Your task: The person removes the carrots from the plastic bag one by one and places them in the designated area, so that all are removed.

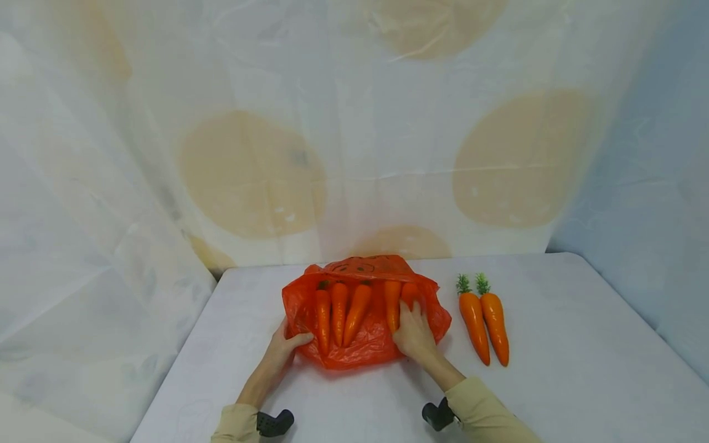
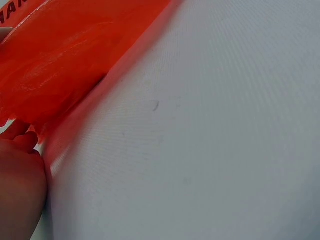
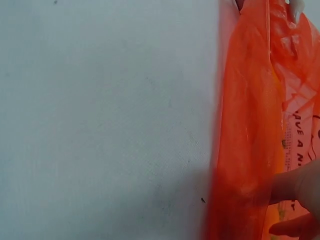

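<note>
A red plastic bag (image 1: 371, 357) lies on the table with its mouth toward the person, and several orange carrots (image 1: 338, 314) rest in it side by side. At the bag's left edge my left hand (image 1: 281, 347) grips the plastic, its thumb over the rim; the left wrist view shows curled fingers (image 2: 25, 137) by the film. My right hand (image 1: 415, 333) reaches into the right side of the mouth and holds the rightmost carrot (image 1: 410, 293), partly covering it. Black printed letters show on the bag (image 3: 245, 125) in the right wrist view.
Two more carrots (image 1: 473, 326) with green leafy tops lie side by side on the white table (image 1: 570, 369), right of the bag. A pale sheet with tan circles (image 1: 365, 154) hangs behind the table. Black wrist devices (image 1: 275, 423) sit by both sleeves.
</note>
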A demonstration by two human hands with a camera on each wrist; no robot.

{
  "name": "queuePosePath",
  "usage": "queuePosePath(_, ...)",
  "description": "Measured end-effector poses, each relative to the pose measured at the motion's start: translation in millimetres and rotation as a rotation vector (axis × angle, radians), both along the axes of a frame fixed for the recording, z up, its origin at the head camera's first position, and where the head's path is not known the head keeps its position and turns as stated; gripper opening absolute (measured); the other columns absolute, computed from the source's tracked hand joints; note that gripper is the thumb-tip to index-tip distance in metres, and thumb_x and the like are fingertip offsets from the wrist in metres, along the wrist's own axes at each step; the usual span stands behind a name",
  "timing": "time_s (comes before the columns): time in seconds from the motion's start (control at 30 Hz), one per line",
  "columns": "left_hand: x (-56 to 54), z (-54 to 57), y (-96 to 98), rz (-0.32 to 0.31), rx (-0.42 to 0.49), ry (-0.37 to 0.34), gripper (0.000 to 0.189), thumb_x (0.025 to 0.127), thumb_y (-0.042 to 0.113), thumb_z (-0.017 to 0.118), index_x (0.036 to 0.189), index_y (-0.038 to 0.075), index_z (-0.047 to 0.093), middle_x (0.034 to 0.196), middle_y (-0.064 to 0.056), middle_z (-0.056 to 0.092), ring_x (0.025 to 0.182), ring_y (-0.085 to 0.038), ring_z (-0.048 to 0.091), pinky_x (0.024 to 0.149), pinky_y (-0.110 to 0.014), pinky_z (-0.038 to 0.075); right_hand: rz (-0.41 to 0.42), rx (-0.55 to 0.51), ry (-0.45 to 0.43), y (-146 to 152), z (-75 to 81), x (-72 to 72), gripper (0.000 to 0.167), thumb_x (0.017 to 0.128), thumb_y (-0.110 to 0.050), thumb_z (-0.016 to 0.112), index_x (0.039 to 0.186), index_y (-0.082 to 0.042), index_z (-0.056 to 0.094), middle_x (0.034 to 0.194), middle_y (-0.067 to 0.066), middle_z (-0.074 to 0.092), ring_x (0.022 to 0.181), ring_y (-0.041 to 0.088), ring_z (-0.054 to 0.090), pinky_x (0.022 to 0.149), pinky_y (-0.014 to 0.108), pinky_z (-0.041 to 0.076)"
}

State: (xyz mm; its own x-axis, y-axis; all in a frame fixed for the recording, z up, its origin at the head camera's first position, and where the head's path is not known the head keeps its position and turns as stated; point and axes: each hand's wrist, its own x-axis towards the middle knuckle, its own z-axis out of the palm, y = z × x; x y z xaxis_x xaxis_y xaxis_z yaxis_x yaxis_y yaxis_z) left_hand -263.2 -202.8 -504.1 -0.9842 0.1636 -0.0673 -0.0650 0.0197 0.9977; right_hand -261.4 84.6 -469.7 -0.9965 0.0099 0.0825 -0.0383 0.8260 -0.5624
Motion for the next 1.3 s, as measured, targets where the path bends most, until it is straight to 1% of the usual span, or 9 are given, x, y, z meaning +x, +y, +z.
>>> queuePosePath(0.13,0.0,1.1,-0.2,-0.001,0.000,0.001,0.070,0.089,0.018,0.065,0.150,0.026,0.032,0.148,-0.004,0.046,0.131,-0.026,0.045,0.109,-0.039,0.043,-0.020,-0.004,-0.013,0,-1.4,-3.3,0.057,0.083,0.000,0.068,0.136,0.008,0.047,0.125,0.031,0.045,0.107,0.047,0.054,0.100,0.059,0.045)
queuePosePath(0.2,-0.2,1.0,-0.1,-0.001,0.000,0.002,0.070,0.089,0.018,0.065,0.151,0.026,0.031,0.148,-0.004,0.046,0.131,-0.026,0.045,0.108,-0.039,0.043,-0.026,-0.003,-0.009,0,-2.4,-4.2,0.059,0.084,-0.002,0.068,0.137,0.007,0.046,0.125,0.031,0.045,0.107,0.048,0.054,0.099,0.059,0.046)
queuePosePath(0.33,-0.1,0.8,-0.3,-0.001,0.003,0.001,0.071,0.090,0.018,0.065,0.151,0.025,0.031,0.148,-0.004,0.046,0.131,-0.026,0.044,0.108,-0.039,0.043,-0.030,0.006,-0.006,-1,-4.3,-5.0,0.060,0.084,-0.003,0.070,0.138,0.007,0.046,0.125,0.030,0.046,0.108,0.046,0.053,0.098,0.058,0.046)
queuePosePath(0.5,-0.3,-0.1,-0.8,0.000,0.009,-0.001,0.071,0.089,0.018,0.065,0.151,0.024,0.030,0.148,-0.005,0.045,0.131,-0.026,0.044,0.108,-0.038,0.043,-0.034,0.029,0.013,-1,-4.1,-6.1,0.056,0.081,-0.001,0.073,0.131,0.006,0.050,0.117,0.025,0.049,0.100,0.041,0.055,0.093,0.056,0.050)
queuePosePath(0.6,-0.6,-0.8,-0.8,0.002,0.008,0.004,0.072,0.089,0.017,0.065,0.151,0.025,0.031,0.148,-0.004,0.045,0.131,-0.026,0.045,0.108,-0.037,0.044,-0.030,0.031,0.009,0,-2.6,-7.8,0.053,0.080,-0.001,0.073,0.127,0.006,0.052,0.114,0.023,0.051,0.097,0.038,0.056,0.090,0.055,0.052)
queuePosePath(0.8,-0.7,-1.7,-1.3,-0.005,0.014,0.015,0.071,0.089,0.017,0.065,0.151,0.025,0.030,0.149,-0.005,0.045,0.132,-0.026,0.044,0.108,-0.037,0.044,-0.031,-0.038,0.004,5,0.8,-12.3,0.039,0.080,0.001,0.065,0.118,0.005,0.056,0.106,0.020,0.058,0.093,0.034,0.058,0.089,0.054,0.053)
queuePosePath(0.87,-0.1,-0.8,-1.1,-0.005,0.013,0.015,0.071,0.089,0.018,0.065,0.151,0.026,0.030,0.149,-0.005,0.045,0.132,-0.026,0.044,0.108,-0.037,0.043,-0.028,-0.059,0.001,7,2.3,-12.8,0.038,0.080,0.001,0.063,0.117,0.005,0.056,0.104,0.019,0.059,0.092,0.033,0.057,0.089,0.054,0.052)
queuePosePath(1.13,0.2,-0.9,-2.2,-0.005,0.018,-0.002,0.072,0.090,0.018,0.065,0.152,0.024,0.029,0.150,-0.005,0.043,0.132,-0.027,0.043,0.108,-0.037,0.043,-0.034,-0.075,-0.017,5,5.7,-11.4,0.042,0.080,0.001,0.062,0.121,0.006,0.056,0.110,0.021,0.060,0.097,0.035,0.057,0.096,0.057,0.048)
queuePosePath(1.3,-0.4,0.0,-2.5,-0.006,0.030,-0.006,0.072,0.090,0.018,0.065,0.152,0.024,0.028,0.150,-0.005,0.042,0.133,-0.027,0.042,0.109,-0.038,0.043,-0.027,-0.084,0.020,4,7.3,-12.3,0.046,0.079,0.003,0.060,0.125,0.006,0.054,0.114,0.022,0.060,0.102,0.037,0.059,0.097,0.058,0.047)
